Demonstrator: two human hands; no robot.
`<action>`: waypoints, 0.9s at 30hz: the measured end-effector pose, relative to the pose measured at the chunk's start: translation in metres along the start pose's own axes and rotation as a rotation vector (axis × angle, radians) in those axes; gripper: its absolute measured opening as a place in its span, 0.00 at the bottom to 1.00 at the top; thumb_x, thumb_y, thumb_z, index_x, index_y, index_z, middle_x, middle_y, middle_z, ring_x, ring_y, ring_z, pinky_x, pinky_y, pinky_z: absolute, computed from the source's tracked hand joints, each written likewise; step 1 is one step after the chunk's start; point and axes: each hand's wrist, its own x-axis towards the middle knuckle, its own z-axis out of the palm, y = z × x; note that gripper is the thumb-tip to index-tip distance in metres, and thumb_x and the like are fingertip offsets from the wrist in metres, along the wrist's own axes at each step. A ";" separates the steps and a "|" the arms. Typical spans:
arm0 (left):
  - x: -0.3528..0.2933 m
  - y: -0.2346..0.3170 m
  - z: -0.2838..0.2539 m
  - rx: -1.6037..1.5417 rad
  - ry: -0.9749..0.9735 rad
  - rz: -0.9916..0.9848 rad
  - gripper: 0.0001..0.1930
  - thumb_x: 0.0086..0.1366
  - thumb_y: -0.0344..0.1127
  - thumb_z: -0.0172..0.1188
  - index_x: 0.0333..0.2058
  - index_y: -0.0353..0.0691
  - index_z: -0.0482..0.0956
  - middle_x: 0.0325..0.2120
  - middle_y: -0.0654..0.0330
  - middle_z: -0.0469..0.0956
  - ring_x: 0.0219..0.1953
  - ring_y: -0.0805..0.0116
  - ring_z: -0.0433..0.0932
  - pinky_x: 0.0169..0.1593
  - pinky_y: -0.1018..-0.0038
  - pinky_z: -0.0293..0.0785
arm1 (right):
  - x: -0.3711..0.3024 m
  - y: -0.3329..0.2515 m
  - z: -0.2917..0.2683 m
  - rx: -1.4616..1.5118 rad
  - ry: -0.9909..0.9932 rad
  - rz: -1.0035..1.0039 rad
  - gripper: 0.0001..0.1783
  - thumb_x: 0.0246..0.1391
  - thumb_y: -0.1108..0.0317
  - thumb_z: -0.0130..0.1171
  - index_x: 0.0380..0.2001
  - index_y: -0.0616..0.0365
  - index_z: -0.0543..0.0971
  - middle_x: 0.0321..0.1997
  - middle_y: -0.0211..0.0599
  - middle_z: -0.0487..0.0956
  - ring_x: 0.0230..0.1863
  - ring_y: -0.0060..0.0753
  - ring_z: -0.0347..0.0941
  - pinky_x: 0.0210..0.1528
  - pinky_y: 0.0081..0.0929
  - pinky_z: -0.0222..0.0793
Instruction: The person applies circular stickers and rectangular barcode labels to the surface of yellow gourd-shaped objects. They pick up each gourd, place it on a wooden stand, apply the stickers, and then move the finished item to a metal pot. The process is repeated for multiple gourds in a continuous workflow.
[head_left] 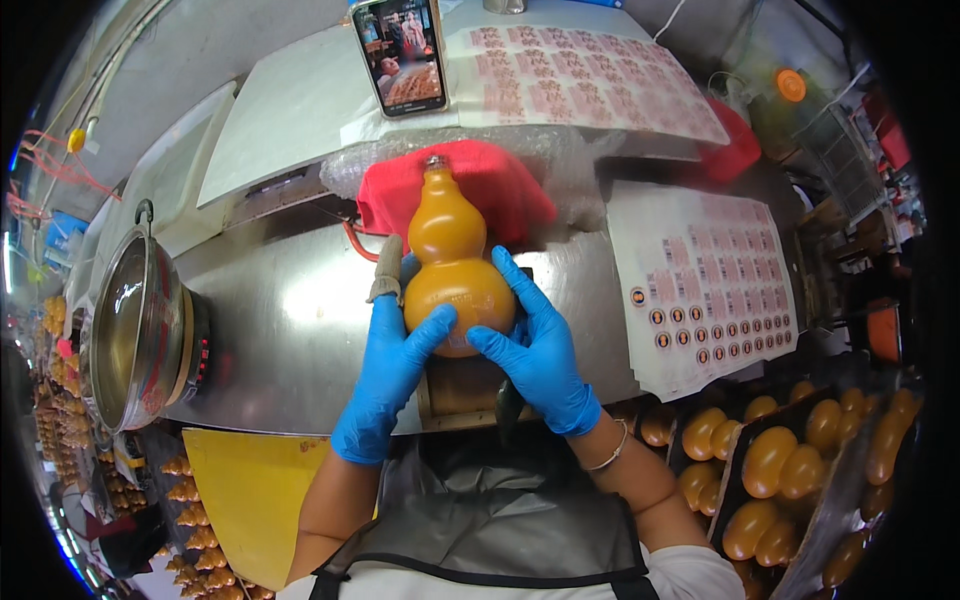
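Amber gourd sits at the near side of a steel tabletop, neck toward a red cloth that seems placed as padding, as blue-gloved left hand and right hand cup the lower bulb from both sides, thumbs on top, apparently to steady its smooth curves; a phone stands beyond, screen facing near side, likely for viewing
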 end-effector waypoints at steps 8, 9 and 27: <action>-0.001 -0.015 -0.009 -0.111 -0.058 0.093 0.45 0.56 0.41 0.61 0.65 0.44 0.41 0.60 0.46 0.53 0.60 0.56 0.58 0.60 0.66 0.59 | 0.005 -0.023 -0.005 0.029 0.006 0.187 0.34 0.53 0.68 0.60 0.61 0.61 0.59 0.57 0.43 0.66 0.55 0.32 0.66 0.56 0.26 0.65; -0.003 -0.013 -0.008 -0.031 -0.066 0.120 0.45 0.55 0.41 0.61 0.65 0.44 0.41 0.60 0.46 0.53 0.60 0.56 0.58 0.60 0.66 0.60 | 0.005 -0.023 -0.004 0.038 0.019 0.177 0.33 0.53 0.67 0.60 0.60 0.61 0.60 0.56 0.43 0.67 0.54 0.31 0.67 0.55 0.25 0.66; -0.006 -0.009 -0.004 -0.016 -0.081 0.118 0.42 0.57 0.32 0.59 0.65 0.42 0.42 0.59 0.48 0.54 0.58 0.58 0.62 0.58 0.68 0.64 | 0.001 -0.013 -0.004 0.058 0.030 0.145 0.33 0.50 0.72 0.62 0.60 0.58 0.62 0.54 0.40 0.69 0.52 0.29 0.69 0.53 0.23 0.67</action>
